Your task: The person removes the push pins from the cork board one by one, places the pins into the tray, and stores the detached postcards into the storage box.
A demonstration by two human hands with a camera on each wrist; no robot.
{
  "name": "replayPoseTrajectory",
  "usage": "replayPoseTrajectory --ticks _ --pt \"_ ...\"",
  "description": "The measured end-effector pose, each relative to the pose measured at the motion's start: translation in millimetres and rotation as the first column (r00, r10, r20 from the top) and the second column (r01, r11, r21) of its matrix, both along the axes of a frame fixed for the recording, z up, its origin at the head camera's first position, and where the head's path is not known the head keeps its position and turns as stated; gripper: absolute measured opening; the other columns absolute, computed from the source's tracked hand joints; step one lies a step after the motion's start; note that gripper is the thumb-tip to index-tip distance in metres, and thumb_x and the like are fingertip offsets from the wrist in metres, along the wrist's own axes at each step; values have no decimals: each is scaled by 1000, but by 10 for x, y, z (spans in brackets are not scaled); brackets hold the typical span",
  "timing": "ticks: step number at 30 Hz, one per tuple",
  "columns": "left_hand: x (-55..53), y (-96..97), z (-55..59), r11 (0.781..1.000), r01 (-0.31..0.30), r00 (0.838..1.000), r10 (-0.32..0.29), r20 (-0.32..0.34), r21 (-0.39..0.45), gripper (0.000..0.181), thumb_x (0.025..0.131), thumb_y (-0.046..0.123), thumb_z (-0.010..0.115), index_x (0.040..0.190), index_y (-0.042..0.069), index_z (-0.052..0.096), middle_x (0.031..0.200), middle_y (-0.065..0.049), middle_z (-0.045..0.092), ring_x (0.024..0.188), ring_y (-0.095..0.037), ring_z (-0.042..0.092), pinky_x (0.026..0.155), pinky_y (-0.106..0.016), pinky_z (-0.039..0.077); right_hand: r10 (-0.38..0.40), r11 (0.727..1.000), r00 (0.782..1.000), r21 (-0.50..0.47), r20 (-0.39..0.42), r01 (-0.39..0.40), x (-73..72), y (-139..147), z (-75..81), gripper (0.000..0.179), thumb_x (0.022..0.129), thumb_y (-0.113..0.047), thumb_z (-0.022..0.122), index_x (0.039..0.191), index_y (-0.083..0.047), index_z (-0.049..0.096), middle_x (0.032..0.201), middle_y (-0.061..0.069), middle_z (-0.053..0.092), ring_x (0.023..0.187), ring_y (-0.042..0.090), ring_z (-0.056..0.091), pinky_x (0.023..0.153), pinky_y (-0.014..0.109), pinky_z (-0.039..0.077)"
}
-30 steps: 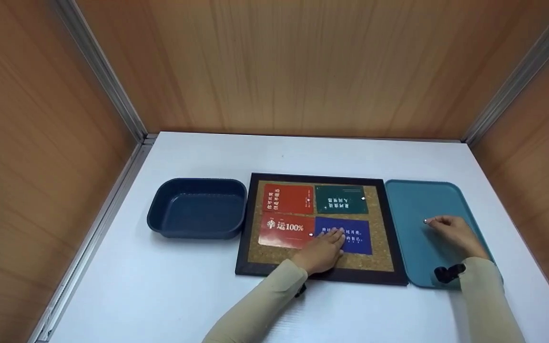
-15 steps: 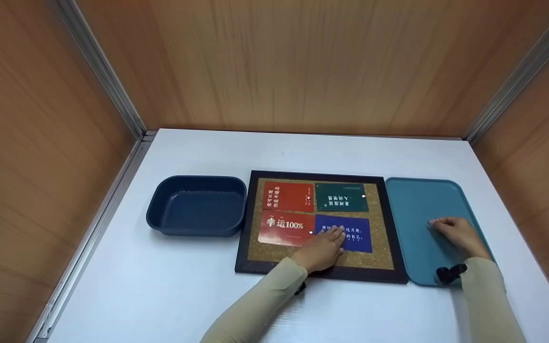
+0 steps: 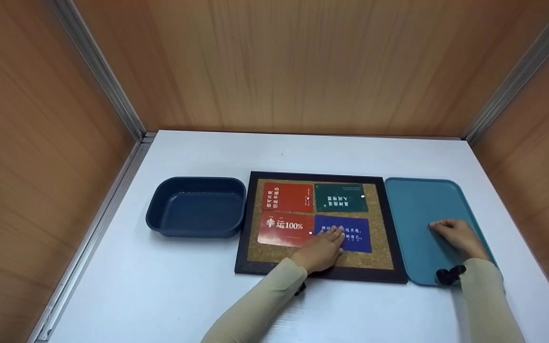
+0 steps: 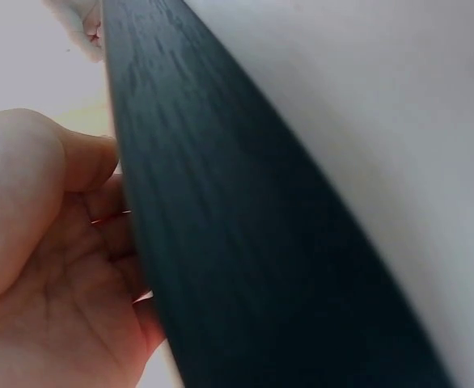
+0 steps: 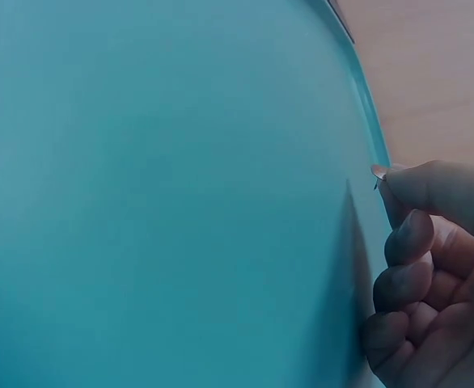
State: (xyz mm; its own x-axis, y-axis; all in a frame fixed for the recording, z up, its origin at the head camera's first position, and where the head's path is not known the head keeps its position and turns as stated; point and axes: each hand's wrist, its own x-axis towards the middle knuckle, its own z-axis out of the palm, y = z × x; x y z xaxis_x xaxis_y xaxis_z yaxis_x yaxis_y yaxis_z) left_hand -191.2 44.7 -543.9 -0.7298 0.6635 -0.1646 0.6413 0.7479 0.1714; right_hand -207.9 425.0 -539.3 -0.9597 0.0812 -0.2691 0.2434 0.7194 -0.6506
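A cork board (image 3: 381, 257) in a dark frame bears two red cards, a green card (image 3: 341, 204) and a blue card (image 3: 359, 242). My left hand (image 3: 320, 250) lies palm down with its fingers stretched out over the blue card, covering part of its print. Small shiny tack heads show on the lower red card (image 3: 284, 237), the upper red card (image 3: 291, 195) and the green card. Over the teal tray (image 3: 420, 197), my right hand (image 3: 458, 237) pinches a thumbtack (image 5: 379, 172) between thumb and forefinger. Its short point sticks downward in the right wrist view, and the other fingers are curled.
A deep navy blue dish (image 3: 196, 214) stands directly left of the board. The tray lies against the board's right side, on a white table (image 3: 160, 295). Wooden panels (image 3: 279, 66) enclose the back and both sides.
My right hand has shifted slightly to the right over the tray, still pinching the thumbtack. The left hand has stayed on the blue card.
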Motion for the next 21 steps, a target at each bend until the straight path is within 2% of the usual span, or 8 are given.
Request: replayPoseTrajectory --ticks 9,17,21 --pt "-5 7 -5 1000 -6 1000 6 14 3 49 105 31 31 151 14 32 159 0 24 147 -16 22 120 -32 23 4 1000 1000 6 -14 -4 23 15 -36 56 98 -43 49 111 10 61 116 28 58 98 29 53 81 38 46" --pt "0 3 -4 1000 -1 1000 1 -1 19 48 105 30 32 150 12 35 158 -1 28 146 -17 25 119 -33 26 -10 1000 1000 -15 2 10 48 23 -52 61 98 -46 48 118 11 58 124 32 54 106 32 53 86 41 46" --pt "3 0 8 1000 1 1000 -1 -3 16 48 105 30 32 150 12 35 158 -1 28 146 -17 25 119 -33 26 -14 1000 1000 -21 5 14 51 19 -54 59 98 -46 49 116 9 59 121 30 55 102 31 53 83 40 46"
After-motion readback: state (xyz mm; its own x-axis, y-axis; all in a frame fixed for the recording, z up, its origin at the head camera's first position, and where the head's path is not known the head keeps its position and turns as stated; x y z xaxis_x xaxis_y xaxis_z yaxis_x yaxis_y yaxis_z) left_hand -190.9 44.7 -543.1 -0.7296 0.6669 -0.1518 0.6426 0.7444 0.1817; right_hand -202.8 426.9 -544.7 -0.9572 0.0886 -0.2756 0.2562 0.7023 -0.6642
